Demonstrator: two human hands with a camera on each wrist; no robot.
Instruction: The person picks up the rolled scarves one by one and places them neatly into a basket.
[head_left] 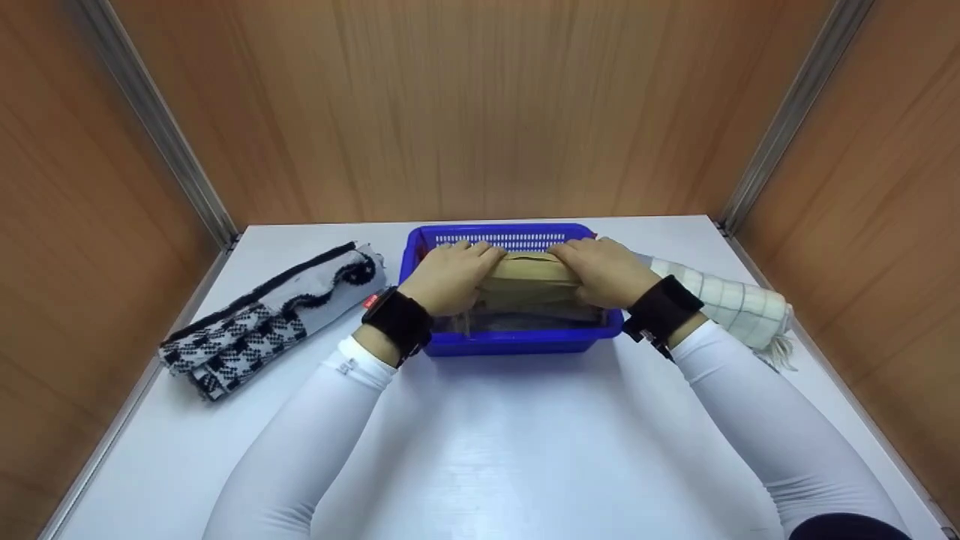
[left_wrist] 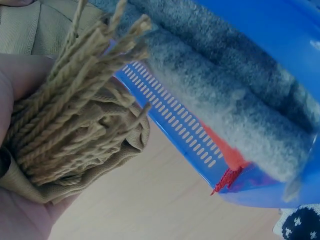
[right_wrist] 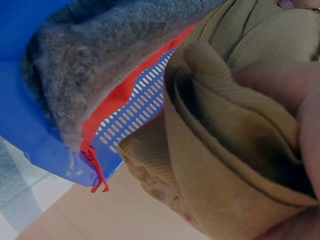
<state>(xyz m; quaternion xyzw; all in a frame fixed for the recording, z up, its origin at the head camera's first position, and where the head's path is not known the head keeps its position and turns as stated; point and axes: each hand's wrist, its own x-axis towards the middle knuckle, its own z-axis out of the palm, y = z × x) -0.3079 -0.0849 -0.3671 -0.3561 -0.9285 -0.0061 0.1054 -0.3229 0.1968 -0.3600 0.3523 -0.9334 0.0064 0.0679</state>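
A tan fringed scarf [head_left: 529, 281], folded into a thick roll, is held over the blue basket [head_left: 517, 346]. My left hand [head_left: 451, 277] grips its fringed end, and twisted tassels [left_wrist: 75, 125] stick out beside the thumb in the left wrist view. At the other end, my right hand [head_left: 609, 271] pinches the folded layers between thumb and fingers. Inside the basket lie a fuzzy grey scarf [left_wrist: 225, 95] and a red cloth [right_wrist: 117, 102] with a small tassel at its corner. The wrist views show the tan roll beside the grey one, overlapping the perforated basket wall.
To the left on the white table [head_left: 480, 450] lies a black-and-white patterned scarf [head_left: 277, 315], rolled up. A cream checked scarf [head_left: 724, 300] with fringe lies at the right, partly behind the right forearm. Wooden panels [head_left: 487, 112] enclose the back and both sides.
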